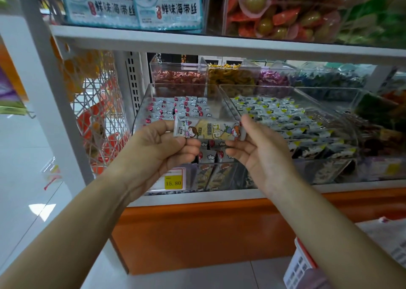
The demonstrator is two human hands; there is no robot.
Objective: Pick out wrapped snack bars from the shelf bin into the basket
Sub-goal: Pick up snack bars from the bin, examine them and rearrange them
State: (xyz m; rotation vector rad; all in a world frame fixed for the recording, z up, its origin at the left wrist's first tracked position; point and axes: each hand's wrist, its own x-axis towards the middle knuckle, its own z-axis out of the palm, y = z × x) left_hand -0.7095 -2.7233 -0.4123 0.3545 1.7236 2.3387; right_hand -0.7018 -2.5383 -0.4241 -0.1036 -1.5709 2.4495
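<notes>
A wrapped snack bar is held level between both hands. The left hand pinches its left end, thumb on top and fingers curled beneath. The right hand grips the right end likewise, its fingers half curled under the wrapper. Just behind the fingers lies the clear shelf bin of small wrapped snacks. The basket sits well below the right hand, apart from the bar.

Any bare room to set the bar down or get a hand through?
Hand room: gap under the upper shelf, above left bin and right bin. Set-down: bare floor between the orange plinth and the basket. Crowded: inside both bins, filled with wrapped snacks.
</notes>
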